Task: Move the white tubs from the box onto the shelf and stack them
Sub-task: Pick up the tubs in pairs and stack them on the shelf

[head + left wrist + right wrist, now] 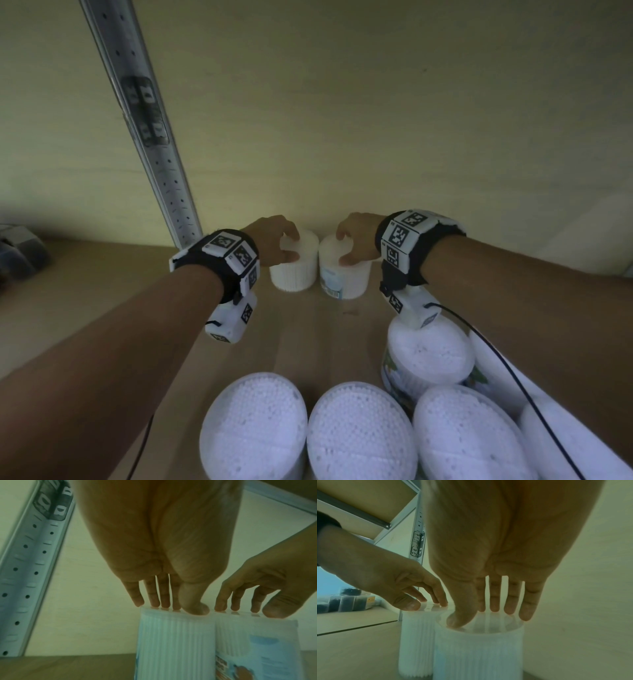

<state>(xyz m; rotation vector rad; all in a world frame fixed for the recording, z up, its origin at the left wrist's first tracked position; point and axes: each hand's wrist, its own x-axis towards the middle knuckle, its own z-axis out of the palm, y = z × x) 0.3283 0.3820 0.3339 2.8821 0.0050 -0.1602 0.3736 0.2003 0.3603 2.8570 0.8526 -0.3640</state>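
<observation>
Two white ribbed tubs stand upright and touching at the back of the wooden shelf (102, 294). My left hand (291, 245) rests its straight fingertips and thumb on the lid of the left tub (294, 274). My right hand (344, 248) does the same on the lid of the right tub (346, 279), which has a blue printed label. In the left wrist view the left hand (171, 608) touches the top of its tub (175, 642). In the right wrist view the right hand (488, 616) touches the top of its tub (479, 653). Neither hand wraps round a tub.
Several more white tubs (359, 438) crowd the near foreground below my arms, one standing higher (431, 353) on the right. A perforated metal shelf post (147, 130) rises at the left. Dark-filled clear containers (20, 253) sit at the far left. A pale wall closes the back.
</observation>
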